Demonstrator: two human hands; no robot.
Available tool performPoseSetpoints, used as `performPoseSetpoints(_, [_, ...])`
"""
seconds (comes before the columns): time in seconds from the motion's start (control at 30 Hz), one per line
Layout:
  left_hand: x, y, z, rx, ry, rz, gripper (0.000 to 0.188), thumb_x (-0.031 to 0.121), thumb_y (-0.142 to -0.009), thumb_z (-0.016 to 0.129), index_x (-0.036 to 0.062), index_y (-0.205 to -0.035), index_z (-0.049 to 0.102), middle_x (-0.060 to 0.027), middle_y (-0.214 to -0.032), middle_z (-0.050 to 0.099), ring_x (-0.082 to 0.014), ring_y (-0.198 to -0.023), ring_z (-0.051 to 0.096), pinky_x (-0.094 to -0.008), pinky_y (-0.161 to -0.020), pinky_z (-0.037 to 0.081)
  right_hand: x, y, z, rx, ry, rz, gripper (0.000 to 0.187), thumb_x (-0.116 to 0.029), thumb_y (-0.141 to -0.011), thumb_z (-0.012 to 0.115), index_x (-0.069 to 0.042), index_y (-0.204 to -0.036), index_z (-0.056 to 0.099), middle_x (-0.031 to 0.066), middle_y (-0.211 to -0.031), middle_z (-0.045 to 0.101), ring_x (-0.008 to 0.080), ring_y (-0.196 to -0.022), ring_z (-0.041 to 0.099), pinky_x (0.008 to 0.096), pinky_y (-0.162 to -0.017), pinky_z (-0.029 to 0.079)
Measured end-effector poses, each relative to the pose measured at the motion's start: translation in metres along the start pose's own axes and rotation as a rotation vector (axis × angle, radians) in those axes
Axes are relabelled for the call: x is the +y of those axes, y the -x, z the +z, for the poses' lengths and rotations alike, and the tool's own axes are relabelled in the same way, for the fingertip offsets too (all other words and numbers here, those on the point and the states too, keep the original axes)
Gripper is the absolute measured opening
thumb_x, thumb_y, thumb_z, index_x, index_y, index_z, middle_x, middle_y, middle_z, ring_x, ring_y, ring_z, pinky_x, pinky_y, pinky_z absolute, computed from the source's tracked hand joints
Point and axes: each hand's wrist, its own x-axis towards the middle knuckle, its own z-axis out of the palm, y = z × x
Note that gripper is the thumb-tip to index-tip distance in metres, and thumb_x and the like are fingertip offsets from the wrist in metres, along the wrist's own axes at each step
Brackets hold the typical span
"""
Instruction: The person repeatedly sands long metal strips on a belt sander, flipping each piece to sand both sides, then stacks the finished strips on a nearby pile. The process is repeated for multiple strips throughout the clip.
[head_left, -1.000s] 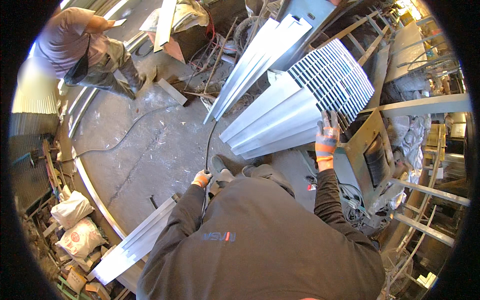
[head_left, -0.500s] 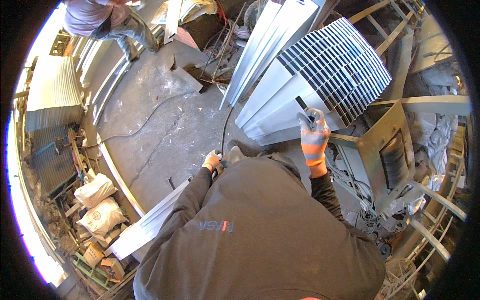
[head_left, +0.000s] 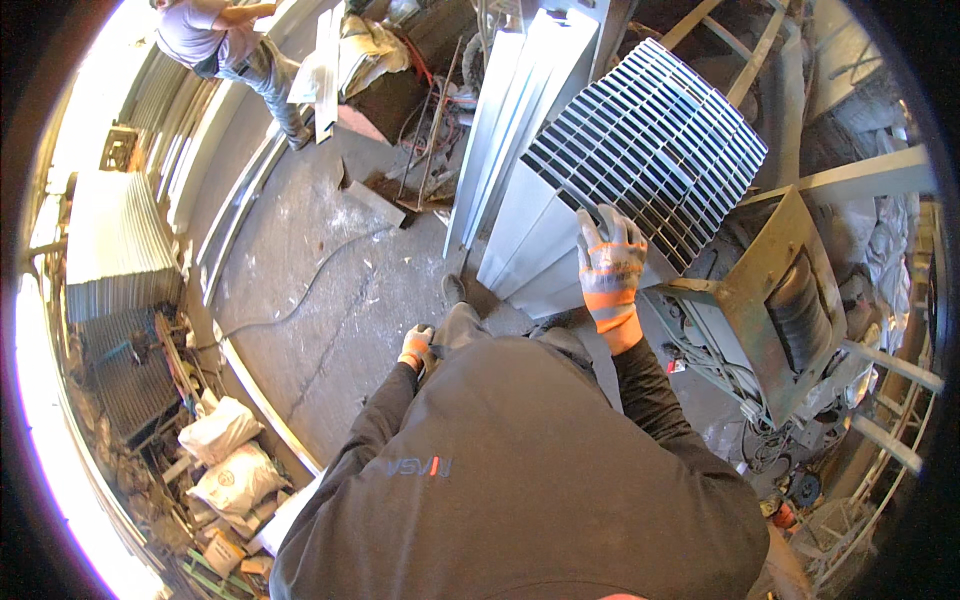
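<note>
My right hand (head_left: 612,268), in a grey and orange work glove, is raised in front of a stack of silver metal profiles (head_left: 535,235). Its fingers are apart and slightly bent, and nothing shows between them. The profiles' open ends form a grid (head_left: 655,150) just beyond the fingertips; whether the glove touches the metal I cannot tell. Down by my left leg is my left hand (head_left: 416,346), gloved alike, its fingers curled. What it may hold is hidden.
Long silver channels (head_left: 515,110) lean left of the stack. A rusty-brown metal frame (head_left: 775,300) stands at right above tangled cables. A dark cable (head_left: 290,310) crosses the concrete floor. White sacks (head_left: 238,480) lie at lower left. Another person (head_left: 225,45) stands at far left.
My right hand has shifted slightly left and its fingers have spread. The left hand has come a little lower. The cable that ran up from it no longer shows there. My view has turned.
</note>
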Motion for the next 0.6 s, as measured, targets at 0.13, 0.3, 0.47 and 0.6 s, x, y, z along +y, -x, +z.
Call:
performPoseSetpoints(0.13, [0.023, -0.055, -0.031, -0.169, -0.592, 0.29, 0.043, 0.033, -0.098, 0.074, 0.0041, -0.129, 0.08, -0.0229, -0.126, 0.082, -0.0394, -0.119, 0.077, -0.0445, -0.105, 0.06, -0.009, -0.006, 0.005, 0.049, 0.024, 0.059, 0.063, -0.017, -0.085, 0.089, -0.018, -0.147, 0.075, 0.0086, -0.151, 0.067, 0.0314, -0.134, 0.063, 0.052, -0.115, 0.048])
performPoseSetpoints(0.3, [0.132, -0.168, -0.069, -0.124, -0.368, 0.267, 0.049, 0.032, -0.096, 0.071, 0.002, -0.134, 0.076, -0.031, -0.129, 0.078, -0.0448, -0.128, 0.073, -0.0491, -0.111, 0.056, -0.026, -0.023, -0.005, -0.039, -0.007, 0.175, 0.067, -0.013, -0.084, 0.088, -0.014, -0.149, 0.073, 0.0116, -0.146, 0.07, 0.0351, -0.125, 0.068, 0.05, -0.11, 0.051])
performPoseSetpoints(0.47, [0.387, -0.289, -0.079, -0.025, -0.335, 0.884, 0.048, 0.03, -0.1, 0.068, 0.0056, -0.141, 0.067, -0.0277, -0.134, 0.073, -0.0478, -0.128, 0.068, -0.0556, -0.112, 0.054, -0.052, -0.031, 0.003, -0.084, 0.112, 0.281, 0.081, -0.017, -0.076, 0.095, -0.018, -0.153, 0.069, 0.0089, -0.155, 0.064, 0.0329, -0.139, 0.06, 0.0512, -0.117, 0.046])
performPoseSetpoints(0.6, [0.59, -0.328, -0.063, 0.128, -0.581, 1.118, 0.063, 0.031, -0.098, 0.072, 0.0114, -0.156, 0.059, -0.0188, -0.165, 0.056, -0.0413, -0.154, 0.05, -0.0605, -0.124, 0.043, -0.052, -0.028, 0.013, -0.104, 0.148, 0.289, 0.084, -0.017, -0.074, 0.094, -0.021, -0.155, 0.069, 0.0076, -0.158, 0.062, 0.0343, -0.14, 0.059, 0.0512, -0.119, 0.046])
